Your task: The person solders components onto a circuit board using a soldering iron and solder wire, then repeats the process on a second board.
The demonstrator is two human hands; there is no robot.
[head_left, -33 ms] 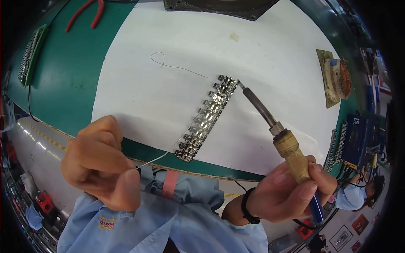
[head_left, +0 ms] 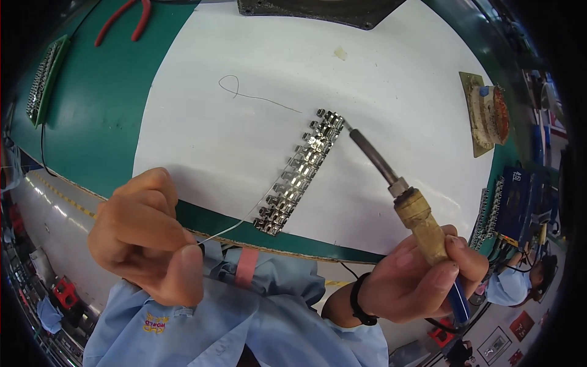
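My left hand (head_left: pixel 147 235) is closed, pinching a thin silvery solder wire (head_left: pixel 235 225). The wire runs up along the left side of a strip of metal connectors (head_left: pixel 299 174) that lies slantwise on the white paper. My right hand (head_left: pixel 425 278) is wrapped round the handle of a soldering iron (head_left: pixel 423 229), near its blue end. The iron points up and left, its tip at the right side of the strip's far end. Whether the tip touches the metal is too small to tell.
A loose thin wire (head_left: pixel 257 98) lies left of the strip's far end. Red-handled pliers (head_left: pixel 122 21) and a green circuit board (head_left: pixel 47 79) sit at left. A dark frame (head_left: pixel 318 13) is at the back. Right are a tip-cleaning block (head_left: pixel 489 113) and a blue box (head_left: pixel 516 205).
The soldering iron has shifted slightly left, bringing its tip closer to the far end of the connector strip. My left hand and the solder wire look unmoved.
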